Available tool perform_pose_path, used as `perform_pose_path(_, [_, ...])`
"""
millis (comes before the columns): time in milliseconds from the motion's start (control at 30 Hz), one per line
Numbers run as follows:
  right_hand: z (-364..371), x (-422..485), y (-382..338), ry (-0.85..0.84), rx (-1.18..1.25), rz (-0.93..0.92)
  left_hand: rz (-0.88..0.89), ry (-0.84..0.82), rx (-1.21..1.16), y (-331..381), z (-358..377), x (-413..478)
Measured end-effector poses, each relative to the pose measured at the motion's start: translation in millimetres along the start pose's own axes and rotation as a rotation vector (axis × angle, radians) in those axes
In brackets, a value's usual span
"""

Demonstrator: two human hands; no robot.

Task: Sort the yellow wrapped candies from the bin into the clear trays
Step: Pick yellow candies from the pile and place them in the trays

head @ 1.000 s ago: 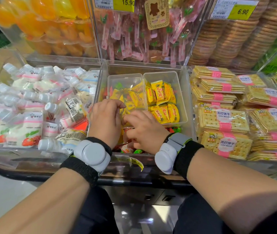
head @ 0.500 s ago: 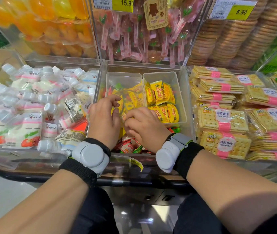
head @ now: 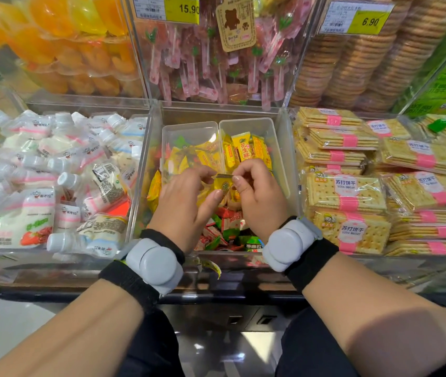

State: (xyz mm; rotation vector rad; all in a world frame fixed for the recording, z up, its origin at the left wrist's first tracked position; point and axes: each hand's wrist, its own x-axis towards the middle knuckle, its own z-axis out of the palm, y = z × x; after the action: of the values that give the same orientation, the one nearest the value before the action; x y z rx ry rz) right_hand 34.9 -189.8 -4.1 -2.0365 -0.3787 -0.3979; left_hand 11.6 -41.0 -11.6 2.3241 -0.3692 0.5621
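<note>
Right over the middle of the bin (head: 216, 114), between our two hands, we've got one yellow wrapped candy (head: 223, 185) held up above the pile. Our right hand (head: 259, 197) pinches its top edge between thumb and forefinger. Our left hand (head: 186, 205) has it too, thumb under the wrapper and fingertips curled onto the top corner, so both hands are clamped on the same piece.

Just beyond the grip the two clear trays sit side by side. The left tray (head: 189, 126) is straight ahead of the left fingers and has a loose jumble of yellow pieces in it. The right tray (head: 246, 121) is just past the right knuckles, with yellow packs (head: 243, 148) standing in it.

Below the grip, toward our wrists, the bin is mostly red and green candies (head: 224, 229). Left of the grip there's a heap of white spouted pouches (head: 53, 172), and to the right are stacks of soda biscuits (head: 346, 191). Each wrist wears a grey tracker (head: 156, 261) on a black band.
</note>
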Motion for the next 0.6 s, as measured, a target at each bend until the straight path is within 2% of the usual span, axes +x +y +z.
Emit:
perform_pose_path(367, [-9.9, -4.1, 4.0, 0.303, -0.057, -0.015, -0.067, -0.03, -0.13, 14.2, 22.9, 10.1])
perform_pose_path(467, [-8.5, -2.5, 5.6, 0.325, -0.038, -0.01, -0.133, 0.028, -0.221, 18.2, 28.9, 16.6])
perform_pose_path(600, [-7.6, -1.3, 8.2, 0.242, -0.09, 0.049, -0.185, 0.069, -0.3, 22.1, 38.0, 23.8])
